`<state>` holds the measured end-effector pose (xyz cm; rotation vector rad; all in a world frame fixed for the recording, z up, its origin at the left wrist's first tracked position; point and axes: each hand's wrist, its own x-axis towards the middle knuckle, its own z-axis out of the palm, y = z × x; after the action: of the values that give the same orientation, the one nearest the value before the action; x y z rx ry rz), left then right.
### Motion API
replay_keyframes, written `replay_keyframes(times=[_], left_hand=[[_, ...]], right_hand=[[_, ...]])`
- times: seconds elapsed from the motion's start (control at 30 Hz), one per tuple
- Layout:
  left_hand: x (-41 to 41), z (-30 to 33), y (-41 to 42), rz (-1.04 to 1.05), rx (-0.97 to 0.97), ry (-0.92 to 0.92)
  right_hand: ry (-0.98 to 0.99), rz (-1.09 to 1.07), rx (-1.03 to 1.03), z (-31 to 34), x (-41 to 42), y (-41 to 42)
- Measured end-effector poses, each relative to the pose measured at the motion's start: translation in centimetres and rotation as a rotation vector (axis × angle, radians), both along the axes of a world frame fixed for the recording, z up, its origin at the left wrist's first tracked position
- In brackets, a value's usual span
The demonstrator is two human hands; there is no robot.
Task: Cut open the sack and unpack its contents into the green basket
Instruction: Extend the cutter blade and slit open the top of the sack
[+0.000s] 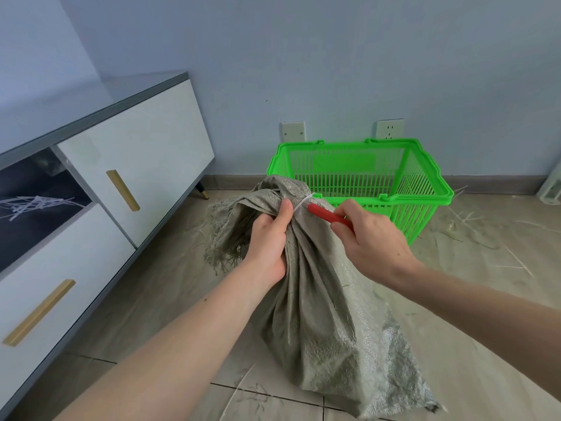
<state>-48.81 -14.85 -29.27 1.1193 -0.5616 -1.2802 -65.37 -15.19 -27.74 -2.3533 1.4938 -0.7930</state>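
A grey woven sack stands on the floor, its neck bunched and bound by a white zip tie. My left hand grips the bunched neck just below the tie. My right hand holds a red-handled cutter whose tip touches the tie; its blade is hidden. Behind the sack stands the green basket, with nothing visible inside. The sack's frayed top flops over to the left.
A white cabinet with gold handles runs along the left; its open shelf holds several cut white ties. Loose fibres litter the tiled floor. Two wall sockets sit behind the basket. A white object stands at the far right.
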Motion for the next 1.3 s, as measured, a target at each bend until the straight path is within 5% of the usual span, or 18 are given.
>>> replay_keyframes(times=[0.23,0.47,1.3], left_hand=[[-0.4,0.0,0.2,-0.066,0.0,0.062],[-0.5,0.2,0.2,-0.184,0.026,0.146],[-0.5,-0.1,-0.4,-0.071,0.064,0.113]], right_hand=[[-0.04,0.087,0.122,-1.2,1.3,0.5],[0.022,0.021,-0.032,-2.3,1.1,0.6],[-0.11,0.063,0.031,-2.4,2.1,1.2]])
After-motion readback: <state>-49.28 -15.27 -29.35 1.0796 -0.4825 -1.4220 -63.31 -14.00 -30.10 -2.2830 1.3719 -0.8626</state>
